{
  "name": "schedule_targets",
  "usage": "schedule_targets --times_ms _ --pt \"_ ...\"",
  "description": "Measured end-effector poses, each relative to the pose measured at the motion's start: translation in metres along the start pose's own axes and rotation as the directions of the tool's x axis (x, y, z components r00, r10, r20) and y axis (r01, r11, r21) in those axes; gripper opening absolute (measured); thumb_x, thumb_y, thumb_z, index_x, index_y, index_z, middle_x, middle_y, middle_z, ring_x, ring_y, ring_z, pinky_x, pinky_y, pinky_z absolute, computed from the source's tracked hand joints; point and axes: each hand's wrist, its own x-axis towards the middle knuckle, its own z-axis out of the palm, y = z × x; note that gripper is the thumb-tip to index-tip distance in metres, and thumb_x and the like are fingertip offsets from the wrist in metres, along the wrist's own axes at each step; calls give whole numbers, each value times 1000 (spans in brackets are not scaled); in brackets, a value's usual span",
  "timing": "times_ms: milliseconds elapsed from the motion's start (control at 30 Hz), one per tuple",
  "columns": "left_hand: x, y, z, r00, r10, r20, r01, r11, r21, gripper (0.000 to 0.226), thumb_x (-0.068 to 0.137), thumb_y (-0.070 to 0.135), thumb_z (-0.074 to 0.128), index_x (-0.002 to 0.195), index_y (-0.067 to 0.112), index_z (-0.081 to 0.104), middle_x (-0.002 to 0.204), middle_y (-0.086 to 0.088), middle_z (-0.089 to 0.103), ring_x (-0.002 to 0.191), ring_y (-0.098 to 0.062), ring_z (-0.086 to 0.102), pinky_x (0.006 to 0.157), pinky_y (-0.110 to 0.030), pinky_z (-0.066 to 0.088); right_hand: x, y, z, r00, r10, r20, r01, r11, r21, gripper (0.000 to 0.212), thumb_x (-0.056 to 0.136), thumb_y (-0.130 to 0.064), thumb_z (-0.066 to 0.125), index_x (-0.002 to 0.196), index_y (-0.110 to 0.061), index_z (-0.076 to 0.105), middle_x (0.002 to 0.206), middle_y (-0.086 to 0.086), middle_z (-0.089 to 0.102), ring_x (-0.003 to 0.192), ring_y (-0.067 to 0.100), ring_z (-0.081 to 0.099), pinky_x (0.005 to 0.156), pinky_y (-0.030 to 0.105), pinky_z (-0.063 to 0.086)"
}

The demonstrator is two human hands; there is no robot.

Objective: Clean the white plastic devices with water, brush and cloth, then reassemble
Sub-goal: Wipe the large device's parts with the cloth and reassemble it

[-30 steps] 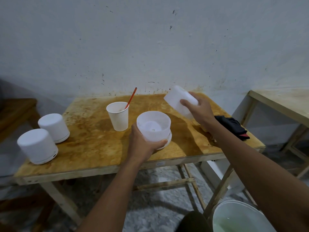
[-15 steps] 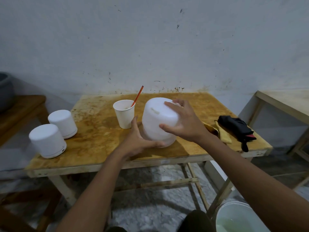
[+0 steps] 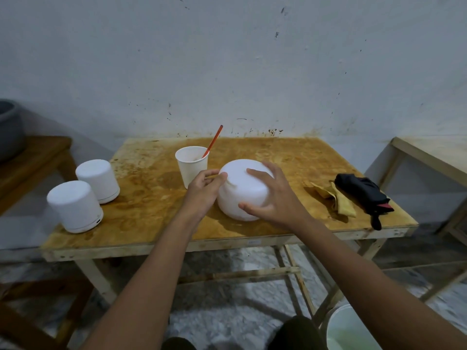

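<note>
Both hands clasp the white device (image 3: 240,190) at the desk's (image 3: 151,218) centre, left hand (image 3: 202,190) curled at its 9 o'clock side, right hand (image 3: 273,198) spread over its top; paper cup (image 3: 192,165) at 11 o'clock, two more devices (image 3: 75,205) (image 3: 98,180) at 9, yellow cloth (image 3: 338,200) at 3

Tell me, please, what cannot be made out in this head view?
All in the head view:
1. White device: its sides and seam are mostly covered by the left hand and right hand.
2. Red stick: its lower end is hidden inside the paper cup.
3. Bucket: cut off by the bottom edge.
4. Grey vessel: cut off by the left edge.
</note>
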Motion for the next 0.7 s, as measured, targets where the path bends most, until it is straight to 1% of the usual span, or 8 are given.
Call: schedule_targets --times_ms 133,233,367,433,500,567,633,700 --pt "7 -3 -1 997 -67 39 70 994 -83 32 89 41 68 118 31 59 114 10 54 122 -23 48 107 -48 44 -1 5 6 999 -19 -51 19 1000 12 86 66 -70 66 141 -33 47 153 4 24 141 21 25 110 36 32" --pt "10 -5 -2 993 -100 57 106 988 -111 34 90 38 68 121 30 58 117 7 53 124 -23 46 108 -48 42 0 6 8 996 -44 -74 45 999 14 83 66 -68 67 139 -32 48 151 4 26 139 20 28 109 36 36" --pt "8 0 -2 991 -116 73 126 982 -140 36 89 35 69 123 28 58 112 10 52 125 -23 44 109 -46 40 -1 3 3 999 -27 -26 28 999 21 84 67 -70 66 140 -35 46 153 2 23 141 20 25 111 39 34" --pt "6 4 -4 987 -135 87 146 980 -134 36 89 35 69 123 28 58 121 5 52 127 -25 43 111 -48 38 -1 -1 -2 1000 11 11 -12 1000 29 85 70 -73 60 144 -36 39 156 -2 19 142 17 22 111 37 30" --pt "3 8 -7 983 -157 99 169 977 -126 35 88 35 70 121 28 59 131 0 50 131 -27 42 112 -53 35 -4 -3 -5 991 117 67 -125 984 129 90 74 -75 54 151 -38 24 158 -8 15 139 10 20 110 37 28" --pt "3 11 -8 980 -172 103 183 977 -107 34 88 35 71 120 29 59 139 -2 47 132 -29 42 112 -55 34 -9 -4 -5 961 256 105 -276 915 293 98 73 -79 53 154 -39 13 158 -8 15 135 8 21 106 34 28" --pt "2 13 -9 977 -185 105 194 977 -87 35 89 35 70 120 30 58 142 -3 45 131 -28 42 109 -53 35 -15 -6 -1 947 306 102 -321 862 392 96 72 -78 55 151 -41 18 153 -6 28 135 13 31 100 30 34" --pt "1 12 -10 973 -203 112 212 974 -74 36 90 37 68 123 29 56 144 -3 44 130 -28 42 106 -52 36 -15 -9 2 941 318 115 -334 818 468 88 75 -71 60 149 -39 24 144 -10 39 128 14 43 86 20 44"
